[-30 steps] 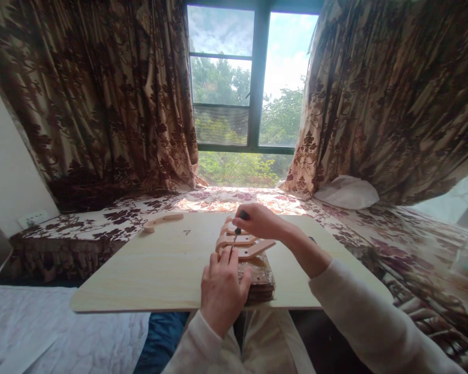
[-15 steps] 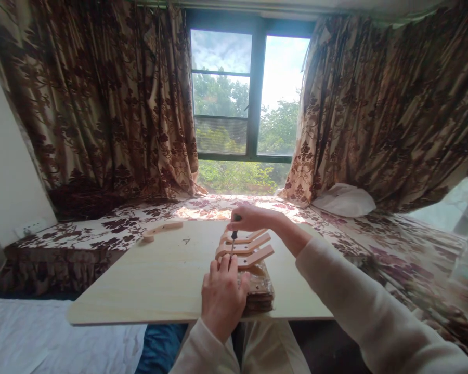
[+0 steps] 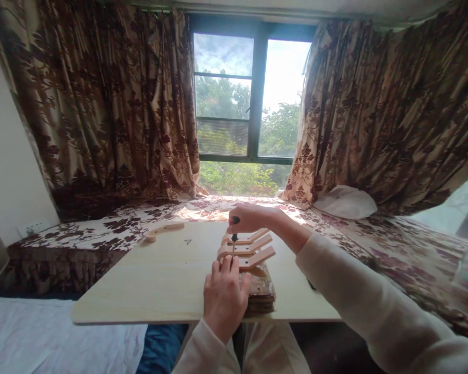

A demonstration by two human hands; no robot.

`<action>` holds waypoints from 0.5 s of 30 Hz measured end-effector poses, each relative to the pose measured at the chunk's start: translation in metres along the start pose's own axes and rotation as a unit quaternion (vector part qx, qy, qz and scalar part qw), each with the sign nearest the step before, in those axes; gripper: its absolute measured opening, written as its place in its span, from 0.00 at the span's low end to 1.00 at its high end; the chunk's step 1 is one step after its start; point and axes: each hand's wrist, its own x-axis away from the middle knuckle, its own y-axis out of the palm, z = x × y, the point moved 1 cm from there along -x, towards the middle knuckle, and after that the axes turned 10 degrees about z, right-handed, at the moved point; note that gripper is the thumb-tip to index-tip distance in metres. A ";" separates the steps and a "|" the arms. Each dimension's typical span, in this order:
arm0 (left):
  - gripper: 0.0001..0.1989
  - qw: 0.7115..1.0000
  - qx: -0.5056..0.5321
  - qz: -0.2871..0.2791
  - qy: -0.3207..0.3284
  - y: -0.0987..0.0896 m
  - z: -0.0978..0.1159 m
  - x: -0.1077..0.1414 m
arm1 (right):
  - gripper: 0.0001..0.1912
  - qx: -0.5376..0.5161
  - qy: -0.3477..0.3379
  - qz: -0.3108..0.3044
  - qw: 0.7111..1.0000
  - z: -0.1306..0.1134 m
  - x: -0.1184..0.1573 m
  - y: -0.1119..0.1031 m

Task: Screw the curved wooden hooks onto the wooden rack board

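My right hand (image 3: 249, 218) is wrapped round the dark handle of a screwdriver (image 3: 234, 237), held upright with its shaft pointing down. The tip ends among the fingertips of my left hand (image 3: 224, 296), which press on the left end of the nearest bent wooden piece (image 3: 260, 257). Those fingers hide the tip and whatever it touches. Several such pieces with dark holes lie side by side in a row. Under the near one is a brown, plastic-wrapped stack of slats (image 3: 262, 297).
Another curved wooden piece (image 3: 166, 230) lies at the far left of the pale table (image 3: 159, 280), with a small dark-outlined object (image 3: 187, 242) nearby. Beyond are a flower-patterned ledge (image 3: 113, 221), curtains and a window. A white bag (image 3: 347, 201) sits at the right.
The view has shifted slightly. My right hand has turned a little on the screwdriver handle, which stays upright. My left hand keeps its place on the wooden piece.
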 end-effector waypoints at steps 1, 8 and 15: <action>0.15 1.000 -0.001 0.000 0.000 0.000 0.000 0.000 | 0.13 0.000 -0.010 -0.003 1.000 -0.002 0.000 -0.002; 0.17 1.000 0.000 -0.008 -0.003 -0.001 0.001 -0.001 | 0.14 0.029 0.033 0.025 0.999 -0.010 -0.003 0.007; 0.17 1.000 0.003 -0.003 0.002 -0.001 0.000 0.000 | 0.14 0.031 0.014 0.015 0.999 -0.013 -0.003 -0.004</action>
